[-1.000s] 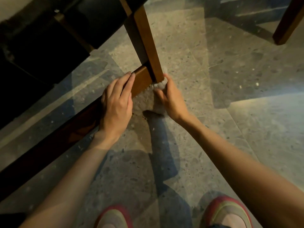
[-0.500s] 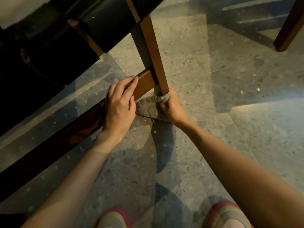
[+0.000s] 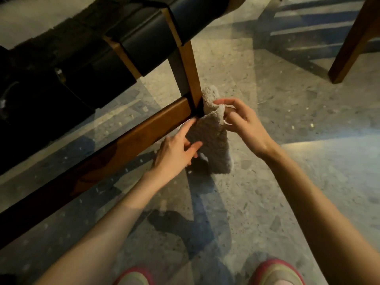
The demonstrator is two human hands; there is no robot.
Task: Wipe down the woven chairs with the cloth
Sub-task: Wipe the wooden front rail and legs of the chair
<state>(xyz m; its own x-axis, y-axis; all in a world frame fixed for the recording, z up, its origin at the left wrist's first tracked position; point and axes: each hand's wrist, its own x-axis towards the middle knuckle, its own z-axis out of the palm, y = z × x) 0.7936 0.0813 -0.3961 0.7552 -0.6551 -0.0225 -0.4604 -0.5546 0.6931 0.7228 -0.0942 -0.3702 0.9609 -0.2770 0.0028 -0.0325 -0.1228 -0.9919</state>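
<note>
A wooden chair fills the upper left, with dark woven straps (image 3: 131,48) over its seat frame, an upright leg (image 3: 192,73) and a low crossbar (image 3: 131,138) running down to the left. A grey fluffy cloth (image 3: 213,136) hangs beside the foot of the leg, just off the wood. My right hand (image 3: 240,124) pinches the cloth's upper part between thumb and fingers. My left hand (image 3: 176,149) reaches toward the cloth with fingers spread and straight, its fingertips touching the cloth's left side near the crossbar joint.
The floor (image 3: 308,161) is speckled grey stone with tile seams. Another wooden chair leg (image 3: 353,44) stands at the upper right. My two shoes (image 3: 275,272) show at the bottom edge.
My left hand has let go of the crossbar and moved right to the cloth. My right hand has lifted the cloth off the leg's foot, so it now hangs unfolded.
</note>
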